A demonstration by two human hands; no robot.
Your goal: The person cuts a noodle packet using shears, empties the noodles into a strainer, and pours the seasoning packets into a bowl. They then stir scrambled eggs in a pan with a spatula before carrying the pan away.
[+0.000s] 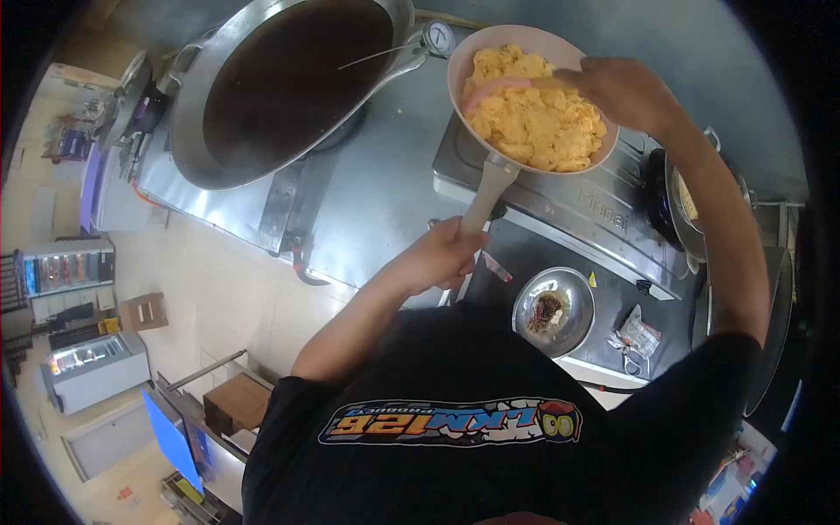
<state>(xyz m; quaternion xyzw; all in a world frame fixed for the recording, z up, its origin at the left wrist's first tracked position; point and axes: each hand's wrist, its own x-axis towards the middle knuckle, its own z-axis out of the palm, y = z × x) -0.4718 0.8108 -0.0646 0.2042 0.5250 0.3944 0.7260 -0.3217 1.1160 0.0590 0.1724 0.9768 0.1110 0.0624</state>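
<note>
My left hand (435,256) grips the pale handle of a beige bowl-shaped pan (490,184) that is held up over the stove. The pan is full of yellow scrambled egg (535,118). My right hand (623,90) reaches in from the right over the pan's rim. It holds a pink utensil (499,87) whose end lies across the egg.
A large steel wok of dark liquid (289,87) sits at the upper left, with a dial thermometer (437,37) at its rim. Below the pan are a steel gas stove (560,206), a small steel bowl with dark scraps (553,311) and a foil packet (639,337). A pot (682,201) stands at the right.
</note>
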